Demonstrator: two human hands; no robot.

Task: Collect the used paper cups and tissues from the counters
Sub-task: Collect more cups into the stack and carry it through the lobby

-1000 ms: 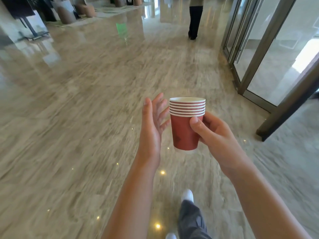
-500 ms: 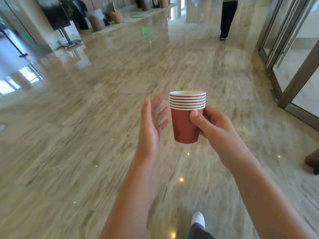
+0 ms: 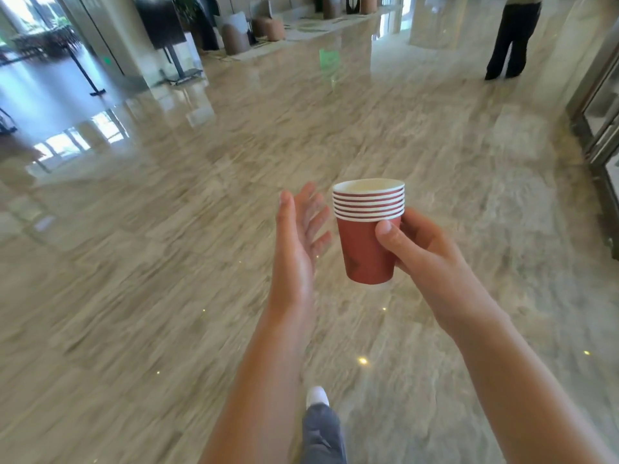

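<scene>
A stack of several red paper cups [image 3: 365,249] with white rims is held upright at chest height over a polished marble floor. My right hand [image 3: 425,252] grips the stack from the right, thumb across the front of the outer cup. My left hand [image 3: 298,242] hovers just left of the stack with straight fingers, palm turned toward the cups and not touching them. No tissues or counters are in view.
A person in dark trousers [image 3: 509,38] stands at the far right. Glass doors with metal frames [image 3: 599,122] line the right side. Round stools [image 3: 236,36], a sign stand [image 3: 167,35] and pillars sit at the far left. My shoe [image 3: 316,396] is below.
The view has swung left as I walk: the glass doors slid toward the right edge and the far lounge area came into view. Both hands and the cup stack kept their pose.
</scene>
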